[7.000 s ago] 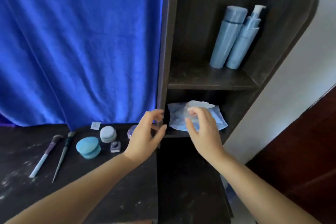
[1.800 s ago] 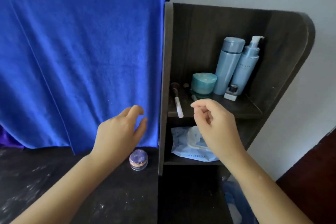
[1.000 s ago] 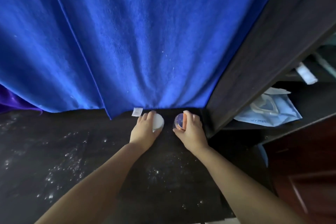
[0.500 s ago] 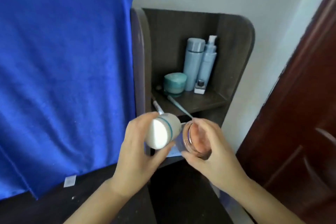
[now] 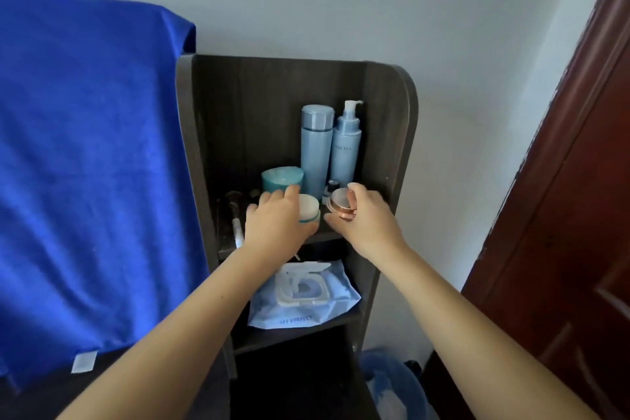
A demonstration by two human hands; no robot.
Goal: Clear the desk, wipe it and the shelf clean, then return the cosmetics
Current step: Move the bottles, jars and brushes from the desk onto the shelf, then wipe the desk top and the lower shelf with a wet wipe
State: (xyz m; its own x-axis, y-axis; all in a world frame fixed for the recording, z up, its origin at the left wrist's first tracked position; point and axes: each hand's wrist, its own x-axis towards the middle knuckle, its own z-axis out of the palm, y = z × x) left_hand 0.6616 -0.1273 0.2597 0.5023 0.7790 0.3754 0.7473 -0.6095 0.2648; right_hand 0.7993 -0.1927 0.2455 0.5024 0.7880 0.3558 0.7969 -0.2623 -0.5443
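Risk: with our left hand [image 5: 278, 227] gripping the white jar [image 5: 308, 211] and our right hand [image 5: 366, 222] the rose-gold jar [image 5: 341, 207], we could topple the crowded tall bottle [image 5: 316, 150] on the shelf [image 5: 392, 147].

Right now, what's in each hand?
Left hand: holding a round white jar with a teal band.
Right hand: holding a small rose-gold jar.

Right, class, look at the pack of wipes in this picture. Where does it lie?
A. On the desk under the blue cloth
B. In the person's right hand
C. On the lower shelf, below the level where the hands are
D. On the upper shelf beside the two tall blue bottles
C: the pack of wipes lies flat on the lower shelf, while the left hand and right hand hold small jars up at the upper shelf.
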